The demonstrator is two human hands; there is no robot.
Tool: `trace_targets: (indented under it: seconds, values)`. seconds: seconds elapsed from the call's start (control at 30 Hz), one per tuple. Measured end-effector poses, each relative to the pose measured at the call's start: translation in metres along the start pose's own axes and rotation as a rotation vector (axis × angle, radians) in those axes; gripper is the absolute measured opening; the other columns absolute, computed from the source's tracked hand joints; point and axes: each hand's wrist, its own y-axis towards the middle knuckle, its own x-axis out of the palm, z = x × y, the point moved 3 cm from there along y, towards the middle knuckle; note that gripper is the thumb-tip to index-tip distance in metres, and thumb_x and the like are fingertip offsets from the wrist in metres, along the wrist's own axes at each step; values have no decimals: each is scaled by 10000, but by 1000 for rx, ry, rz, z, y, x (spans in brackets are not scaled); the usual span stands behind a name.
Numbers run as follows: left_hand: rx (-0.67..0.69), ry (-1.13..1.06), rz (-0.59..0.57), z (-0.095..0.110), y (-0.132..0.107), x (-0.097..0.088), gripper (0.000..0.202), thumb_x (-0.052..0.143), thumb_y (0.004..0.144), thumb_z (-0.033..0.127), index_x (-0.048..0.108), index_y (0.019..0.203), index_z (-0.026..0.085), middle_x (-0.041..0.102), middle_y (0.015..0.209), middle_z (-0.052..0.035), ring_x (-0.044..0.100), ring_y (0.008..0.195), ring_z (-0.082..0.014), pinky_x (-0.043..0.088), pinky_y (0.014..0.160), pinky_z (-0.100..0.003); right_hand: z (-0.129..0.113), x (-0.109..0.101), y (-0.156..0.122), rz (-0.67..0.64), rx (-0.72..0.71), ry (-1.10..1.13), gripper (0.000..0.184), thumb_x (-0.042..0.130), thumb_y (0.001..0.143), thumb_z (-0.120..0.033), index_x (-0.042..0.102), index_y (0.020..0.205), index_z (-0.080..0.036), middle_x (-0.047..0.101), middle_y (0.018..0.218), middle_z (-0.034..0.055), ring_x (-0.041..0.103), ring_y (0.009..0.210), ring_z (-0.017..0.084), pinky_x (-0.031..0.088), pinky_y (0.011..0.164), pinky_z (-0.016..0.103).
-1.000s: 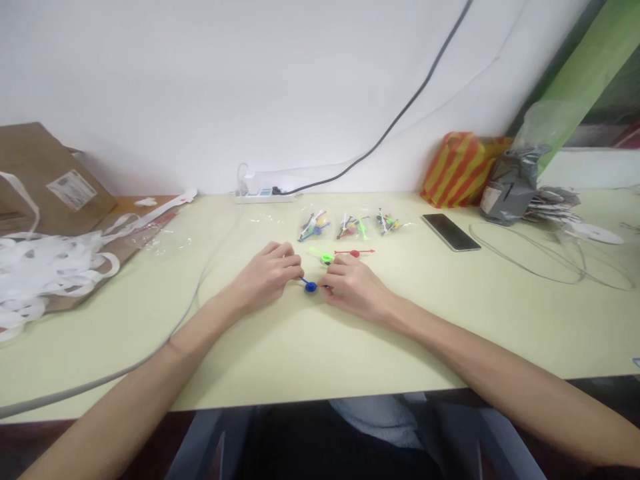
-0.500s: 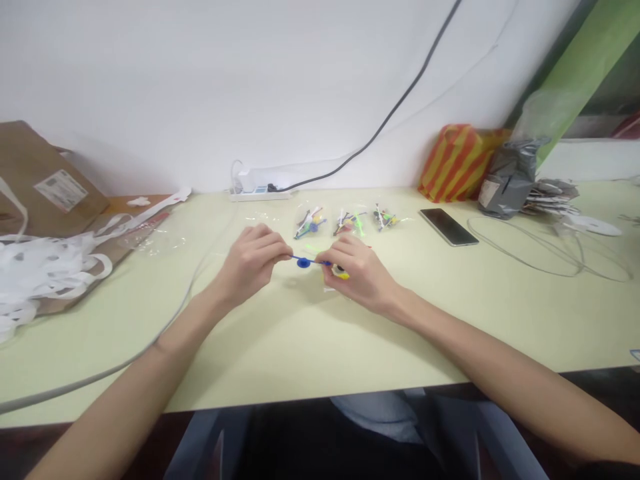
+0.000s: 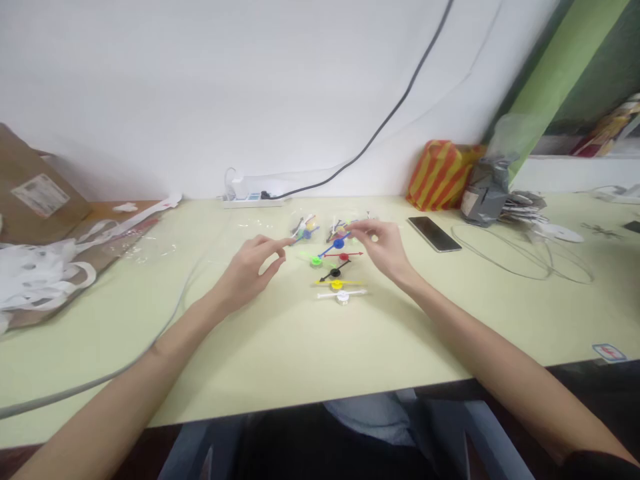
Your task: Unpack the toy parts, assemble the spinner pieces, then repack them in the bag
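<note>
A blue plastic pointer with a round hub [image 3: 339, 244] sits toward the pale-yellow table's back edge, its end at the right hand [image 3: 384, 248], grip unclear; the left hand [image 3: 253, 267] has thumb and forefinger parted. The brown package's white label [image 3: 41, 195] and blue-bordered front-edge sticker [image 3: 609, 352] are unreadable.
</note>
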Motion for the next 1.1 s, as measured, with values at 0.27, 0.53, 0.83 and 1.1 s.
trace_targets:
  seconds: [0.27, 0.53, 0.83, 1.1]
  values:
    - [-91, -3, -164, -20, -6, 6, 414, 418, 1010, 288, 494, 1416, 271, 653, 1072, -50, 560, 1058, -239, 441, 969, -410, 33, -10, 7, 17, 340, 182, 227, 657, 783, -283, 772, 906, -131, 758, 834, 84, 682, 785, 194, 492, 702, 293]
    - [-45, 3, -228, -28, -6, 11, 364, 392, 1008, 315, 579, 1312, 245, 648, 1114, -70, 557, 1094, -261, 445, 980, -429, 41, -9, 5, 14, 421, 112, 281, 646, 781, -270, 781, 963, -102, 775, 872, 107, 683, 789, 196, 501, 715, 288]
    - [-69, -11, -266, -31, -8, 11, 325, 390, 1011, 320, 622, 1223, 238, 616, 1151, -70, 564, 1103, -249, 455, 989, -410, 55, 8, -2, -144, 338, 26, 226, 569, 836, -205, 769, 869, -105, 766, 873, 90, 681, 799, 198, 478, 708, 266]
    - [-163, 150, -52, -61, -10, 8, 411, 345, 1017, 350, 571, 1340, 232, 494, 1410, -112, 452, 1334, -277, 360, 1149, -482, 47, 11, -4, -114, 63, -326, 334, 510, 990, -402, 710, 869, -164, 647, 900, 78, 593, 901, 216, 433, 840, 328]
